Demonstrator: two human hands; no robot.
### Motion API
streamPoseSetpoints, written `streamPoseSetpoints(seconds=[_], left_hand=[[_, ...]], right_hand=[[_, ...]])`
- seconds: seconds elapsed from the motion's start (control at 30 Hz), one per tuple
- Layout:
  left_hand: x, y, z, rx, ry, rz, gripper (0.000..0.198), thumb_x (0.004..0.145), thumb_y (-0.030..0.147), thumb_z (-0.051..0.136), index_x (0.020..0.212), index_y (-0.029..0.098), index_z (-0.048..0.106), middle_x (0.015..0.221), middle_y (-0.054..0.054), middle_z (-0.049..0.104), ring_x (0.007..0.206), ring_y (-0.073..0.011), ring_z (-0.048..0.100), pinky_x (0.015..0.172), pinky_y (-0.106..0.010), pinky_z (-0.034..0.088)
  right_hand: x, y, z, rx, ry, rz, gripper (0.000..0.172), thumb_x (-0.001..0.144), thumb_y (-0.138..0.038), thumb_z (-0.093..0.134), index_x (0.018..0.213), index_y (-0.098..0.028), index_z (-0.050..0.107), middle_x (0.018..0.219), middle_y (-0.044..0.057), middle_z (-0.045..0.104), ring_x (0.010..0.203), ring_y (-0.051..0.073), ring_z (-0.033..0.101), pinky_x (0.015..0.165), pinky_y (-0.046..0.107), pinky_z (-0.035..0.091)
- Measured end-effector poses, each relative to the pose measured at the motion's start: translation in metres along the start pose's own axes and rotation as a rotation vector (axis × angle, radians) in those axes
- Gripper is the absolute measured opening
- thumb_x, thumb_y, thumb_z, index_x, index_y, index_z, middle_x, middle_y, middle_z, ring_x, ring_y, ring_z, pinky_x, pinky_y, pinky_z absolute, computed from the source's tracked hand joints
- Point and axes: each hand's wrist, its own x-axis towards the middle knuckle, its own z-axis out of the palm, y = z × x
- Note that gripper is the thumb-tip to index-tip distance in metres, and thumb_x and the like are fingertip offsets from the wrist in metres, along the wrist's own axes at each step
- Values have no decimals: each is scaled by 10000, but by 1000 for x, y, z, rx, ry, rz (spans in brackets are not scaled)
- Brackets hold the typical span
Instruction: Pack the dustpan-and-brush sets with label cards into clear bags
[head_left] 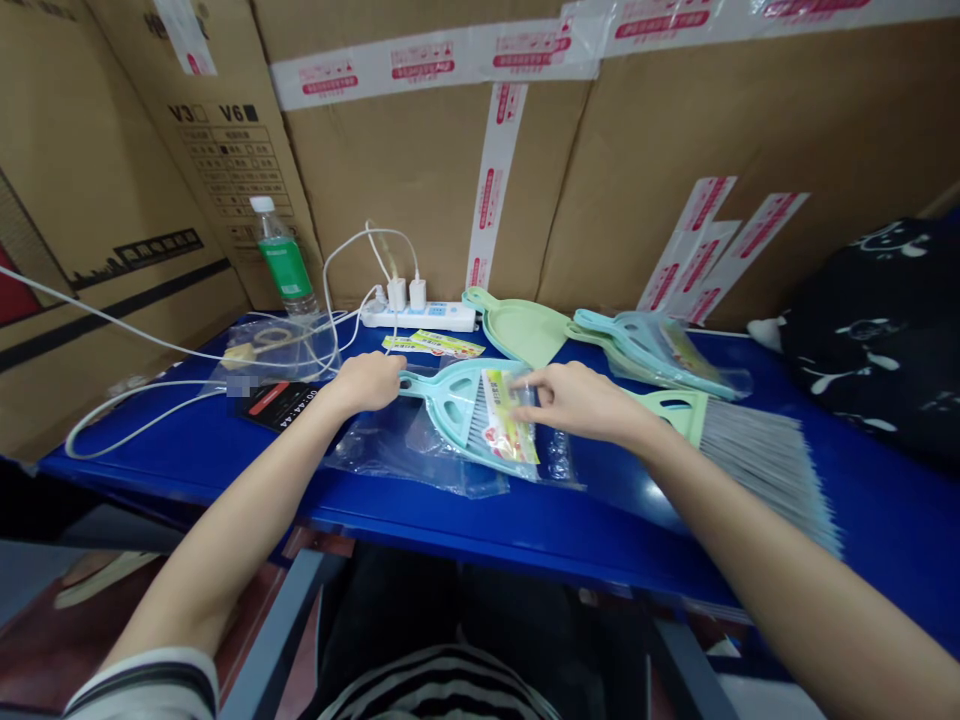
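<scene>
A light-blue dustpan (pixel 444 418) with a small grey-bristled brush lies in a clear plastic bag (pixel 420 462) at the middle of the blue table. Over its bristles sits a yellow-green label card (pixel 504 425). My left hand (pixel 371 381) is closed at the dustpan's handle end, its fingertips partly hidden. Above the card's right edge is my right hand (pixel 576 402), thumb and forefinger apart; whether they touch the card is unclear. Close to my right forearm rests a green-handled brush (pixel 757 450) with long grey bristles.
Behind lie a green dustpan (pixel 525 328) and a bagged blue dustpan set (pixel 652 345). Loose label cards (pixel 435 344) are near a power strip (pixel 442 317) with chargers and white cables. A water bottle (pixel 285 262), a phone (pixel 277 403) and a black patterned bag (pixel 885 340) flank them. Cardboard (pixel 420 170) walls the back.
</scene>
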Motion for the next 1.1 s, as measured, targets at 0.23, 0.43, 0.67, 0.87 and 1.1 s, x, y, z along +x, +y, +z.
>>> streamPoseSetpoints(seconds=[0.23, 0.43, 0.67, 0.87, 1.1], left_hand=[[0, 1, 0, -1, 10, -3, 401, 876, 167, 335, 1178, 171, 599, 1106, -155, 681, 1046, -296, 641, 804, -368, 483], [0, 0, -1, 2, 6, 1, 408, 876, 164, 329, 1185, 159, 594, 1110, -166, 678, 1053, -310, 638, 808, -382, 486], [0, 1, -1, 12, -1, 0, 408, 880, 171, 326, 1188, 161, 593, 1126, -165, 674, 1066, -309, 634, 816, -383, 491], [1, 0, 0, 17, 1, 3, 428, 878, 159, 312, 1206, 176, 586, 1137, -155, 671, 1068, -301, 634, 820, -378, 491], [1, 0, 0, 18, 21, 0, 444, 876, 160, 320, 1236, 201, 577, 1153, -141, 668, 1076, -295, 630, 833, -379, 488]], right_hand=[[-3, -2, 0, -126, -36, 1, 541, 820, -454, 573, 1316, -236, 575, 762, 60, 699, 718, 225, 646, 525, 274, 334], [-3, -12, 0, -206, -39, 51, 463, 843, -480, 546, 1180, -182, 656, 838, 96, 717, 827, 268, 660, 543, 287, 344], [-5, -2, -5, -155, 15, 28, 457, 816, -509, 567, 1184, -253, 656, 744, 44, 694, 691, 221, 648, 517, 270, 351], [2, 17, -1, -180, 187, 32, 336, 845, -433, 550, 1048, -195, 674, 828, 82, 692, 774, 251, 650, 592, 297, 427], [13, 27, 4, -156, 268, -314, 248, 870, -171, 455, 1016, -137, 652, 997, 148, 637, 977, 266, 585, 780, 334, 441]])
